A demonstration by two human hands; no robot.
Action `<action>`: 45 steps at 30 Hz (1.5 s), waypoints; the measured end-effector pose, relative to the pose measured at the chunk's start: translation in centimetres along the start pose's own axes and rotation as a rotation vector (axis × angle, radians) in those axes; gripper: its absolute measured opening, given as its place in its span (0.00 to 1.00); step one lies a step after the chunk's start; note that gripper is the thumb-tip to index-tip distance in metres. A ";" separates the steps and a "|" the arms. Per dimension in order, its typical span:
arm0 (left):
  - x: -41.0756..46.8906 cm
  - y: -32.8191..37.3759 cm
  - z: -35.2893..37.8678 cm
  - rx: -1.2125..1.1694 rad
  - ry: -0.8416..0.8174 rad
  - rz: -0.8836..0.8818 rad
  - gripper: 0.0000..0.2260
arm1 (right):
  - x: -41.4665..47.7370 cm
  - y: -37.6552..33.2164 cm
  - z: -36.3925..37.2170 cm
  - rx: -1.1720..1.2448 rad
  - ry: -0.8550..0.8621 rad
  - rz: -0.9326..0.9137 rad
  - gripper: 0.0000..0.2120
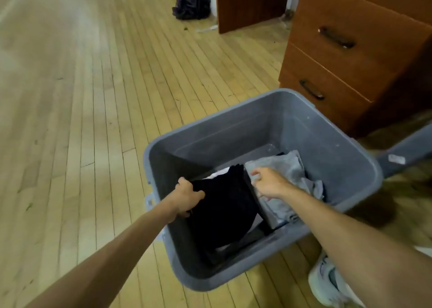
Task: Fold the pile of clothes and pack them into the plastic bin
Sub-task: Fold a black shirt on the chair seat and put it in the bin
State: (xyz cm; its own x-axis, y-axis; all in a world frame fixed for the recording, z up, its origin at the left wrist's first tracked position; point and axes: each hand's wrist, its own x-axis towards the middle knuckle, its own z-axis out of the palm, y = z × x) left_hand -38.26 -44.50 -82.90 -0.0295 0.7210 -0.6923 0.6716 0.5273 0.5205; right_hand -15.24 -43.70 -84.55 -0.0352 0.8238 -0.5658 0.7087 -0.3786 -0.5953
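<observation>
The pale wooden strip floor (81,120) fills the left of the scene, bare of clothes as far as the view shows. A crumpled black plastic bag (192,2) lies at its far end.

Right of centre stands the large grey plastic bin (257,107), set on the floor near the person. The left hand (189,196) reaches over its left wall, fingers and thumb closed around the left edge of a folded black cloth garment (224,207). That garment hangs partly inside the bin, its near end lower. It seems to be held by the side so that the fold keeps its shape on the way down. A sliver of white fabric (217,173) shows under its far edge, low in the bin.

The right hand (268,182) sits just right of the black garment, its fingers curled down where black meets a crumpled light grey cloth garment (289,167). Which of the two it grips I cannot tell. It may be holding the grey piece aside to keep room for the black one. The grey garment already lies in the right half of the bin.

Further right a flat grey plastic piece (406,148), perhaps the lid, lies beside the bin. A brown wooden drawer cabinet (346,57) stands beyond it, and a white shoe (327,282) shows near the lower right corner.
</observation>
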 end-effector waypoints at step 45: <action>-38.4 39.5 53.8 0.949 -0.886 1.538 0.11 | -55.2 40.8 -22.5 0.461 1.263 0.944 0.09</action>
State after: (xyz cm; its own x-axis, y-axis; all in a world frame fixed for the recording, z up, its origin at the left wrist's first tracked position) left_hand 29.23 -75.55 -62.66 0.9435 -0.2817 -0.1746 -0.1121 -0.7670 0.6318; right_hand 31.48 -95.13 -64.71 0.9882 -0.0437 -0.1466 -0.1206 -0.8121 -0.5709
